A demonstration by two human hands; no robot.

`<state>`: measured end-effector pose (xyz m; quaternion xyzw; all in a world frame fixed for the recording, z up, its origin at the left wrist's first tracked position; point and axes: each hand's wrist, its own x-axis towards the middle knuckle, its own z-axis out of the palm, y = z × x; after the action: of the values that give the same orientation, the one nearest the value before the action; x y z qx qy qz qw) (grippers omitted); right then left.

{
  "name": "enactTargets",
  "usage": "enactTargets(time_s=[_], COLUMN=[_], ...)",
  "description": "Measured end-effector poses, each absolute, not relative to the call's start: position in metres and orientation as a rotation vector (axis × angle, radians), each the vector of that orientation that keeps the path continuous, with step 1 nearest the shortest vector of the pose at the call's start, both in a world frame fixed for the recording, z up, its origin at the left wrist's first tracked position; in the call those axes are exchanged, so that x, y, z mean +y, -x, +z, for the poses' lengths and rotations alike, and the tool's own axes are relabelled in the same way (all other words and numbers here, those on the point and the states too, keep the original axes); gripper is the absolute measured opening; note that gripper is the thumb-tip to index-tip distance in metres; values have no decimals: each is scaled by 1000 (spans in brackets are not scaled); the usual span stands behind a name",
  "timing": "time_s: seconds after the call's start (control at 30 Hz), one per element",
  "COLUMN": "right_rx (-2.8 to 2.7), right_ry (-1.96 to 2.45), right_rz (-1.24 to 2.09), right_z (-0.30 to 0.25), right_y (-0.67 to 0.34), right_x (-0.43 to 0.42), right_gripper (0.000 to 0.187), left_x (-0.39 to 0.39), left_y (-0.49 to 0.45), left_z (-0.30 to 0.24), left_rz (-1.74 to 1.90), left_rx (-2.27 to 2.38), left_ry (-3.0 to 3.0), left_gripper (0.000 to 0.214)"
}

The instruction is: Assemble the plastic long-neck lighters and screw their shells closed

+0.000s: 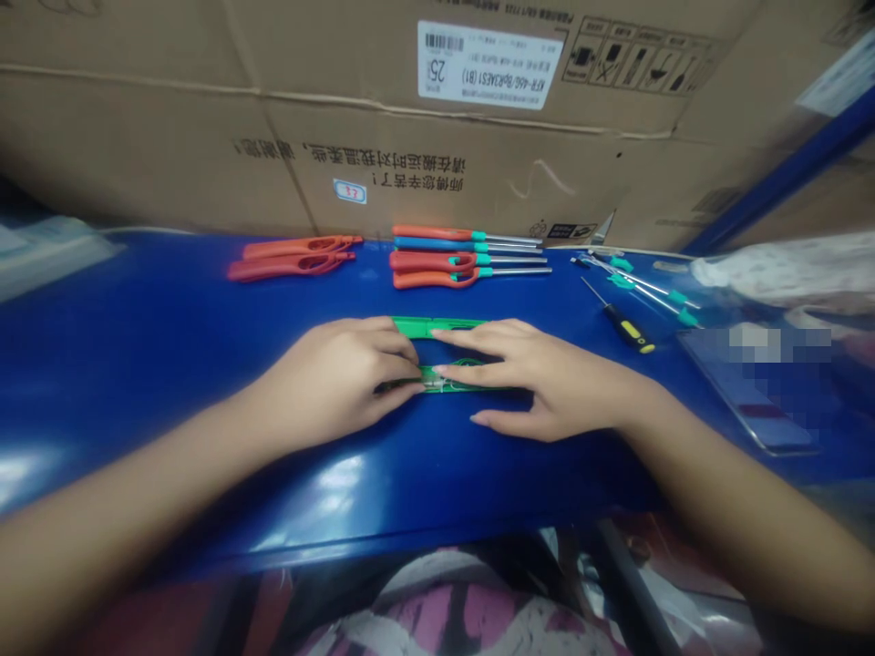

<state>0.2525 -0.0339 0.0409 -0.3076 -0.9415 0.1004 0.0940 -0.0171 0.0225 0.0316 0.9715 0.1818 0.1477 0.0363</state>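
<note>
Two green plastic lighter-shell halves lie on the blue table (150, 346). The far green half (437, 326) lies flat between my fingertips. My left hand (342, 378) lies palm down with its fingers pressed on the left end of the near green half (455, 376). Across from it, my right hand (540, 378) lies flat with fingers stretched out, fingertips touching both green pieces. Small inner parts show in the near half but are too blurred to name.
Several assembled long lighters (465, 258) lie in a row behind my hands, with two orange shell halves (293, 256) to their left. A black-and-yellow screwdriver (622, 319), thin metal tubes with teal caps (643, 287) and a phone (758, 383) lie right. A cardboard box (342, 118) walls the back.
</note>
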Motion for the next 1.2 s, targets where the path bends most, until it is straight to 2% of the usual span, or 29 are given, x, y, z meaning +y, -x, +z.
enactTargets(time_s=[0.17,0.4,0.53,0.7,1.0,1.13,1.2], right_rx=[-2836,-2877,-2765,-2481,-2485,-2467,-2501], right_ry=[1006,1026,961,1102,1229,1329,1365], right_rz=[371,312,302,182,330,250,183], right_z=[36,33,31,29,23,23,23], right_y=[-251,-251,-251,-261,-275,-272,-271], right_x=[-35,-35,-32,-22,-7,-7,-7], right_gripper=[61,62,50,38,16,7,9], left_x=[22,21,20,20,18,22,24], left_y=[16,15,16,17,15,15,15], left_z=[29,30,30,31,36,37,37], left_rz=[430,377,367,354,434,570,612], left_rx=[626,675,691,692,731,748,771], left_ry=[-2918,-2848,-2838,-2835,-2847,-2880,-2889], left_gripper=[19,20,20,21,29,34,37])
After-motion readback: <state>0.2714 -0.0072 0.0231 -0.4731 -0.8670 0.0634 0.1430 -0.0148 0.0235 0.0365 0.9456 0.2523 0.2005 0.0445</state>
